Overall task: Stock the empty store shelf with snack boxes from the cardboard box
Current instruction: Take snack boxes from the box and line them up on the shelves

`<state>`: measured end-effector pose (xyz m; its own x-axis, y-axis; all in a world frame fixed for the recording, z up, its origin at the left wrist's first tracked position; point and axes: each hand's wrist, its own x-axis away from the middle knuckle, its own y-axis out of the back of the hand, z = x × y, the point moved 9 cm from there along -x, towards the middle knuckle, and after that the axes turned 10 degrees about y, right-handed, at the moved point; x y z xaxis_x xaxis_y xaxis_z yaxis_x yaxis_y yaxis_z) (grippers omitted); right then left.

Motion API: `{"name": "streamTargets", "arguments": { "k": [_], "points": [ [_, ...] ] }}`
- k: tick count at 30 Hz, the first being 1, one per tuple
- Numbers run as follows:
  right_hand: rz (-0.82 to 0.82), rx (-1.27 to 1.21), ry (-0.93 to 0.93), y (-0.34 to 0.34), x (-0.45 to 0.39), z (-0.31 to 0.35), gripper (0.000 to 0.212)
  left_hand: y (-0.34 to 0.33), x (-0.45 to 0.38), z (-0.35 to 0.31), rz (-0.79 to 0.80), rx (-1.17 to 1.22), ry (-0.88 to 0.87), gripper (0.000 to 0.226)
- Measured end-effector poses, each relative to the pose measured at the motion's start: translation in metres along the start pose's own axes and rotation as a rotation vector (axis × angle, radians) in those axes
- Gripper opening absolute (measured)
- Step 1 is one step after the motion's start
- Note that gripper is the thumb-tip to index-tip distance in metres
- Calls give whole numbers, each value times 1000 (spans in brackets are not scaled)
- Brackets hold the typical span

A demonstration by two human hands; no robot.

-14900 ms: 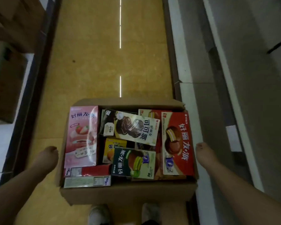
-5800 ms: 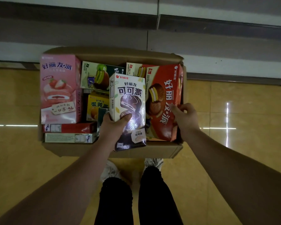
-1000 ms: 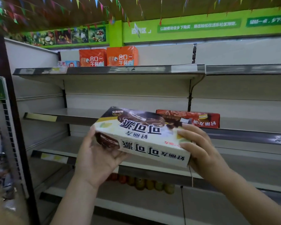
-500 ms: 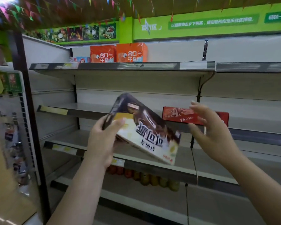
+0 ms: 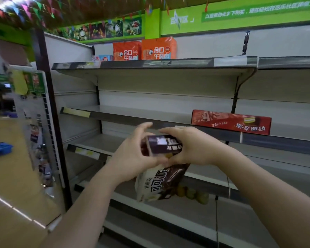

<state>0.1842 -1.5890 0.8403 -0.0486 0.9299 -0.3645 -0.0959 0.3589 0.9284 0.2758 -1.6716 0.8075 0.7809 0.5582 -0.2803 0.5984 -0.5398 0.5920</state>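
A white and dark brown chocolate pie box [image 5: 161, 181] hangs nearly upright in front of the shelves, its dark top end toward me. My left hand [image 5: 132, 154] grips its top end from the left. My right hand [image 5: 190, 147] grips the same end from the right. A red pie box [image 5: 231, 121] lies flat on the middle shelf [image 5: 132, 113], to the right and above my hands. The cardboard box is out of view.
Orange cartons [image 5: 145, 49] stand on the top shelf [image 5: 150, 62]. Small yellow-green fruits [image 5: 193, 193] lie on a low shelf behind the held box. A dark upright post [image 5: 50, 111] ends the shelving at left, with a wire rack of small goods beside it.
The box has swung from a tilted, label-up pose to hanging top end up. My right hand, apart from it half a second ago, now grips its top end. The view has shifted left.
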Motion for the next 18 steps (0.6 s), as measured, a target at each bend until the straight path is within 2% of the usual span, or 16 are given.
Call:
{"name": "streamTargets", "arguments": {
  "k": [3,5,7,8,10,11,13,15,18],
  "points": [
    [-145,-230,-79,9,10,-20,65,20,11,47,-233,188,126,104],
    [-350,-469,-142,17,22,-37,53,24,23,89,-331,288,293,96],
    [-588,-686,-204,19,34,-51,41,18,36,116,-358,412,386,82],
    [-682,-811,-246,14,39,-57,39,17,41,120,-383,462,382,76],
    [-789,-1091,-343,-8,42,-61,55,23,54,116,-477,528,328,61],
    [-807,-1220,-385,-21,42,-60,64,29,60,110,-525,546,291,53],
    [-786,-1432,-428,-45,35,-50,59,43,72,102,-603,540,250,40],
    [-731,-1580,-456,-70,24,-36,49,62,87,102,-676,517,237,42],
    [-697,-1669,-448,-93,9,-14,40,91,115,114,-804,502,225,45]
  ]
}}
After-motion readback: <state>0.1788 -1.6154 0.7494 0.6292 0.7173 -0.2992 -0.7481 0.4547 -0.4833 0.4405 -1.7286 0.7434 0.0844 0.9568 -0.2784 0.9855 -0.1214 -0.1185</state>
